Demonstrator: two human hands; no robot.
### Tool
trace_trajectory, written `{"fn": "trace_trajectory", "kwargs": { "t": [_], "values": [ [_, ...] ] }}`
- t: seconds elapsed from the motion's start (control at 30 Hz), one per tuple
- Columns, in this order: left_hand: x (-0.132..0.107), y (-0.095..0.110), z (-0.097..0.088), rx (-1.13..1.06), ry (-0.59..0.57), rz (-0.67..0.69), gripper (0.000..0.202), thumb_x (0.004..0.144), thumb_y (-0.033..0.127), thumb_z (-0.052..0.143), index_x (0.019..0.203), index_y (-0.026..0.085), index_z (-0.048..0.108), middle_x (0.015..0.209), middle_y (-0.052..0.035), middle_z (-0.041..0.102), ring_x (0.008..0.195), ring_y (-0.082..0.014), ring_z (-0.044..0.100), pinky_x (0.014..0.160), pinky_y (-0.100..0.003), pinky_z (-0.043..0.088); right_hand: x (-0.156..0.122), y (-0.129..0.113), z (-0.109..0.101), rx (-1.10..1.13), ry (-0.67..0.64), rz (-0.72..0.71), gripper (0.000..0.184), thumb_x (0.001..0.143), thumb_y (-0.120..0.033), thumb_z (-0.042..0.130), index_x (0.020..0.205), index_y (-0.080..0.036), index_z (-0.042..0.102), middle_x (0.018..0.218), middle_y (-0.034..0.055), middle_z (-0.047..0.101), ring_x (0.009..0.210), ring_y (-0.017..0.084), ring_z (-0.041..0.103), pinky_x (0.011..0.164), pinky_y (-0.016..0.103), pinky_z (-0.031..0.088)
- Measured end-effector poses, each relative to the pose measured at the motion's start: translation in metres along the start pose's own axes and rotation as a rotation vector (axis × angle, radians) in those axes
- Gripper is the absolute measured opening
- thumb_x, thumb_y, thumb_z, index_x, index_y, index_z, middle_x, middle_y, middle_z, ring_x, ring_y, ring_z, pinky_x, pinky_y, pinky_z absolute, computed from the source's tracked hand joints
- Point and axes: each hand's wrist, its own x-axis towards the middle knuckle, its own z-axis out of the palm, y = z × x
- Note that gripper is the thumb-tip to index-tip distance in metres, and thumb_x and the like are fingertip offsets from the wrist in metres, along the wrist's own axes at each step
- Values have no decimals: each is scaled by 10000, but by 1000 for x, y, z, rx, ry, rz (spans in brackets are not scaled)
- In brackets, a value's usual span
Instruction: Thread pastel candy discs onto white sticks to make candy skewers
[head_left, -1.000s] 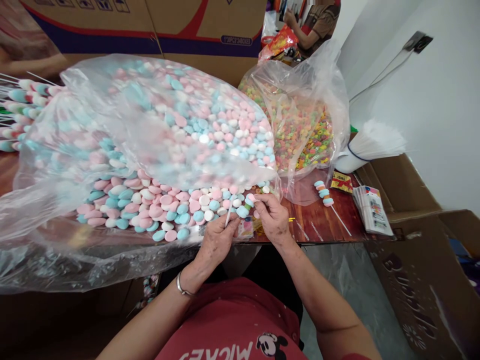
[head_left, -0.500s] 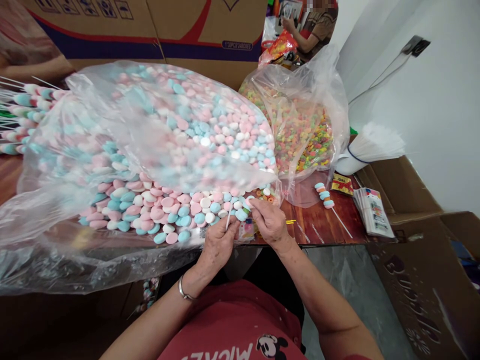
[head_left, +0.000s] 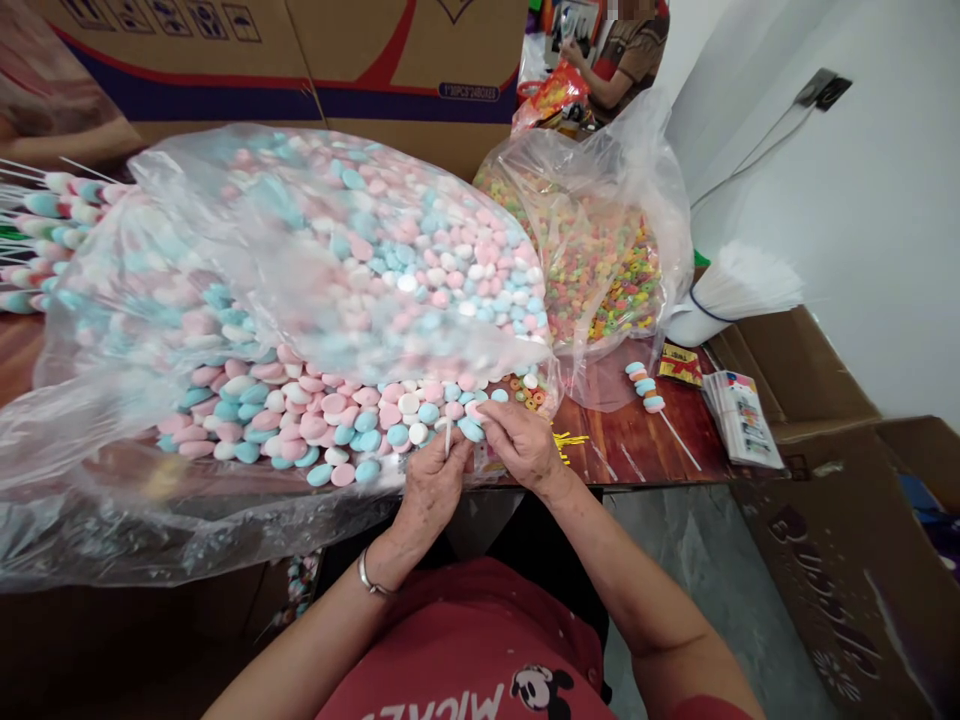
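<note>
My left hand (head_left: 435, 475) is closed, pinching a thin white stick (head_left: 448, 438) that points up between thumb and fingers. Close beside it, my right hand (head_left: 525, 445) is closed with its fingertips on a pink candy (head_left: 474, 409). A blue candy (head_left: 471, 430) sits just below that one, between the hands. Whether either is on the stick I cannot tell. Loose pink, white and blue candies (head_left: 330, 405) spread from a large clear bag (head_left: 300, 230) beside my hands. A few ring candies (head_left: 529, 392) lie behind my right hand.
On the right lie a candy skewer (head_left: 649, 390), a stack of printed packets (head_left: 742, 418), a yellow packet (head_left: 681, 365) and yellow twist ties (head_left: 568, 445). Behind stand a bag of ring candies (head_left: 592, 250) and a stick holder (head_left: 697, 322). Other people work at far left and behind.
Both hands have moved slightly left, still close together, and the view has shifted a little. A green ring visible earlier by my right fingertips is now out of sight.
</note>
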Motion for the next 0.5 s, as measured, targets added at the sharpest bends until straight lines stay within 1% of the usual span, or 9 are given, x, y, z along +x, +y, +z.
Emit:
{"fn": "trace_trajectory", "kwargs": {
  "t": [0.13, 0.2, 0.3, 0.4, 0.5],
  "values": [
    [0, 3, 1, -1, -25, 18, 326, 879, 438, 545, 661, 196, 574, 527, 42, 443, 513, -116, 406, 490, -230, 324, 5, 0, -3, -9, 141, 56, 282, 957, -290, 467, 1082, -228, 712, 1009, 61, 767, 937, 180, 720, 877, 308, 572],
    [0, 3, 1, 13, -47, 27, 294, 881, 420, 546, 706, 191, 603, 547, 38, 467, 515, -115, 412, 489, -227, 325, 7, 1, -7, -16, 173, 64, 283, 954, -281, 466, 1085, -230, 712, 1007, 62, 765, 942, 186, 718, 883, 319, 573],
    [-1, 4, 0, 11, -55, 36, 252, 866, 399, 556, 759, 185, 631, 568, 37, 476, 522, -115, 409, 489, -227, 324, 7, 4, -9, -50, 137, 32, 297, 954, -273, 456, 1104, -239, 710, 1022, 67, 759, 966, 199, 709, 912, 352, 565],
    [-2, 2, -1, -2, -57, 38, 271, 857, 417, 550, 736, 186, 624, 557, 39, 453, 519, -116, 394, 485, -231, 315, 4, 5, -8, -80, 83, -35, 310, 954, -252, 447, 1127, -233, 704, 1039, 83, 750, 985, 207, 701, 917, 372, 565],
    [-3, 0, -2, -8, -64, 25, 296, 850, 439, 557, 696, 191, 602, 543, 40, 430, 516, -115, 379, 476, -233, 305, 0, 1, -3, -92, 48, -53, 319, 955, -234, 442, 1146, -234, 697, 1038, 85, 752, 965, 200, 705, 886, 360, 579]
  ]
}}
